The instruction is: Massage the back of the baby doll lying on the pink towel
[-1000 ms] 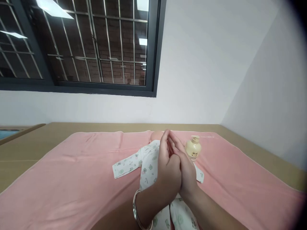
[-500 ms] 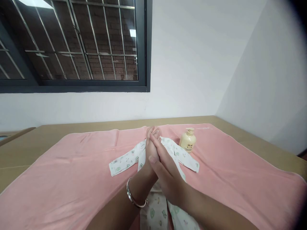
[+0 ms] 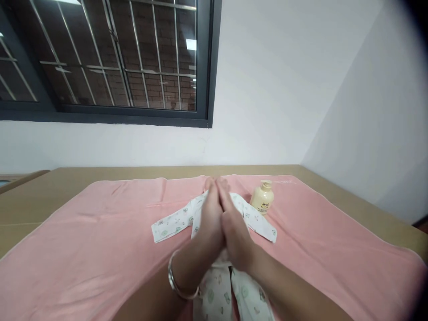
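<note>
My left hand (image 3: 211, 218), with a silver bangle (image 3: 177, 281) on the wrist, is pressed palm to palm against my right hand (image 3: 236, 232). Fingers on both are stretched out and point away from me; their tips are slightly blurred. Nothing shows between the palms. Below them lies a white long-sleeved baby top (image 3: 174, 223) with small green prints, its sleeves spread to both sides. Matching baby trousers (image 3: 217, 292) extend toward me. My hands hide the middle of the top and whatever lies behind them. Right of the top stands a pale yellow pump bottle (image 3: 262, 197).
A pink blanket (image 3: 100, 236) is spread over a tan surface (image 3: 30, 209), with mild wrinkles. White walls (image 3: 267, 89) rise behind and to the right. A dark-framed window (image 3: 207, 89) with metal bars is at upper left.
My hands have shifted from crossed and overlapping to more evenly aligned, palm on palm. The view has tilted slightly. The clothes and bottle have stayed in place.
</note>
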`<state>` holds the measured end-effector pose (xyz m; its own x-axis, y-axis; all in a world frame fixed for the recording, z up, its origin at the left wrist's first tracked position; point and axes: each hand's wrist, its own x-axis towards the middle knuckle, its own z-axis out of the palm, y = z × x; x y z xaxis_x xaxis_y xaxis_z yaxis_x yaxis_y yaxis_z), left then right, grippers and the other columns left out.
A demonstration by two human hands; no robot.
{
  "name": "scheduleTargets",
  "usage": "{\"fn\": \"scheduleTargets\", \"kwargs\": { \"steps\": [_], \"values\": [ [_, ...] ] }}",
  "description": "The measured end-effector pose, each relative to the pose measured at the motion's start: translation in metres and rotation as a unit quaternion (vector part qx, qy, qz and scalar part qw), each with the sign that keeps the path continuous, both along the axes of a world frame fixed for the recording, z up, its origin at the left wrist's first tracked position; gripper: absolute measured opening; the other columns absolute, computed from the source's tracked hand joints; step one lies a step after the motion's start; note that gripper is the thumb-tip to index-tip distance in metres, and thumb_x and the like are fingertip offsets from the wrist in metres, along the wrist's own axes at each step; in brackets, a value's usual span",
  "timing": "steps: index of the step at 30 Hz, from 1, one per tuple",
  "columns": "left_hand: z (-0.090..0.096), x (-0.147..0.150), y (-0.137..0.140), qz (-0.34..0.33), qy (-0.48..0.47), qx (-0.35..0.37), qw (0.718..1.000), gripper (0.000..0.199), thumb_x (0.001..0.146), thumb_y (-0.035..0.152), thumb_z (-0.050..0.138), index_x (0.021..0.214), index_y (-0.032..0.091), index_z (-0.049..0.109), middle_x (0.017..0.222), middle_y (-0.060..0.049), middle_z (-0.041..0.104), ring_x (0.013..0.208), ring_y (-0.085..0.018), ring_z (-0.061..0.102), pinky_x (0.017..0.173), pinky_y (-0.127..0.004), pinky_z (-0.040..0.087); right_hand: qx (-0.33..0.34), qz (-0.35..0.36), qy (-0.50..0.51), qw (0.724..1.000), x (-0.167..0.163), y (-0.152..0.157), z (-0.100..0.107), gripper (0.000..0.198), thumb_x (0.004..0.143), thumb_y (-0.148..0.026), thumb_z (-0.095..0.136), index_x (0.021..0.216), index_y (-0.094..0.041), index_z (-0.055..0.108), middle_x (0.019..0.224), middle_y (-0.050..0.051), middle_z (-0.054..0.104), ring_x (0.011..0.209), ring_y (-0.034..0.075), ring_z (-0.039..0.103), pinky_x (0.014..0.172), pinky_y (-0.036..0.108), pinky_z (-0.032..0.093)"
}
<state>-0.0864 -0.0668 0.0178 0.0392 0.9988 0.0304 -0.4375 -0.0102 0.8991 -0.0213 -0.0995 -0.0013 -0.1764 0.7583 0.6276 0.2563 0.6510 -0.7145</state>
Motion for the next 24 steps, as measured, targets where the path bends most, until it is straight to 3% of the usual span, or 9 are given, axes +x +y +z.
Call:
{"fn": "scheduleTargets", "kwargs": {
  "steps": [1, 3, 6, 9, 13, 15, 19, 21, 24],
  "values": [
    [0.005, -0.008, 0.01, 0.017, -0.026, -0.014, 0.999, 0.056, 0.095, 0.054, 0.029, 0.134, 0.02, 0.051, 0.142, -0.01, 0.052, 0.134, -0.023, 0.047, 0.116, -0.039, 0.036, 0.002, 0.03, -0.016, 0.999, -0.006, 0.0, -0.003, 0.062, 0.103, -0.049, 0.026, 0.156, -0.022, 0.011, 0.161, 0.001, 0.009, 0.148, 0.023, 0.006, 0.123, 0.044, 0.008],
    [0.012, -0.023, 0.029, 0.091, -0.026, 0.041, 0.995, 0.053, 0.096, 0.051, 0.033, 0.139, 0.021, 0.043, 0.146, -0.009, 0.048, 0.136, -0.021, 0.045, 0.117, -0.038, 0.033, 0.004, 0.071, -0.035, 0.997, -0.015, 0.006, -0.011, 0.065, 0.102, -0.051, 0.029, 0.156, -0.02, 0.011, 0.161, 0.004, 0.011, 0.148, 0.024, 0.01, 0.122, 0.044, 0.012],
    [0.01, -0.034, 0.046, 0.177, 0.02, 0.114, 0.977, 0.047, 0.095, 0.045, 0.04, 0.136, 0.024, 0.044, 0.148, -0.006, 0.046, 0.14, -0.02, 0.038, 0.117, -0.034, 0.031, -0.045, 0.06, -0.023, 0.997, -0.015, 0.031, -0.027, 0.058, 0.103, -0.05, 0.023, 0.153, -0.021, 0.024, 0.157, 0.005, 0.027, 0.145, 0.021, 0.024, 0.119, 0.041, 0.023],
    [0.002, -0.032, 0.052, 0.155, 0.06, 0.114, 0.98, 0.042, 0.093, 0.043, 0.043, 0.13, 0.022, 0.049, 0.139, -0.007, 0.055, 0.137, -0.02, 0.042, 0.116, -0.034, 0.032, -0.062, 0.023, -0.116, 0.991, -0.001, 0.064, -0.041, 0.053, 0.105, -0.043, 0.015, 0.148, -0.022, 0.037, 0.148, 0.006, 0.044, 0.138, 0.019, 0.038, 0.117, 0.041, 0.027],
    [-0.006, -0.025, 0.057, 0.113, 0.105, 0.118, 0.981, 0.039, 0.092, 0.041, 0.042, 0.124, 0.022, 0.052, 0.13, -0.008, 0.062, 0.131, -0.019, 0.049, 0.111, -0.034, 0.037, -0.042, -0.039, -0.381, 0.923, 0.02, 0.094, -0.053, 0.047, 0.104, -0.038, 0.022, 0.139, -0.025, 0.05, 0.151, 0.003, 0.039, 0.145, 0.022, 0.023, 0.12, 0.047, 0.012],
    [-0.011, -0.024, 0.064, 0.09, 0.137, 0.106, 0.981, 0.037, 0.09, 0.039, 0.043, 0.118, 0.02, 0.056, 0.125, -0.009, 0.064, 0.126, -0.02, 0.053, 0.107, -0.033, 0.04, -0.079, -0.108, -0.43, 0.893, 0.022, 0.096, -0.058, 0.051, 0.103, -0.041, 0.021, 0.145, -0.023, 0.043, 0.156, 0.005, 0.028, 0.147, 0.025, 0.015, 0.118, 0.05, 0.012],
    [-0.027, -0.03, 0.088, 0.037, 0.232, 0.089, 0.968, 0.03, 0.084, 0.038, 0.048, 0.1, 0.017, 0.063, 0.115, -0.01, 0.067, 0.11, -0.021, 0.061, 0.095, -0.031, 0.045, -0.169, -0.246, -0.45, 0.842, 0.002, 0.076, -0.068, 0.065, 0.1, -0.044, 0.028, 0.152, -0.005, 0.023, 0.157, 0.02, 0.012, 0.146, 0.038, 0.011, 0.115, 0.055, 0.017],
    [-0.035, -0.035, 0.101, 0.029, 0.318, 0.097, 0.943, 0.025, 0.083, 0.037, 0.047, 0.088, 0.017, 0.063, 0.104, -0.008, 0.069, 0.099, -0.021, 0.063, 0.088, -0.031, 0.047, -0.157, -0.225, -0.484, 0.831, -0.007, 0.068, -0.069, 0.067, 0.097, -0.04, 0.035, 0.152, -0.003, 0.023, 0.158, 0.02, 0.01, 0.145, 0.041, 0.005, 0.115, 0.057, 0.013],
    [-0.042, -0.043, 0.113, 0.04, 0.413, 0.104, 0.904, 0.023, 0.082, 0.034, 0.043, 0.073, 0.018, 0.058, 0.088, -0.006, 0.069, 0.088, -0.021, 0.062, 0.081, -0.032, 0.046, -0.124, -0.15, -0.493, 0.848, 0.0, 0.072, -0.063, 0.06, 0.098, -0.037, 0.03, 0.152, -0.011, 0.027, 0.159, 0.011, 0.013, 0.146, 0.039, 0.003, 0.117, 0.057, 0.01]
  ]
}}
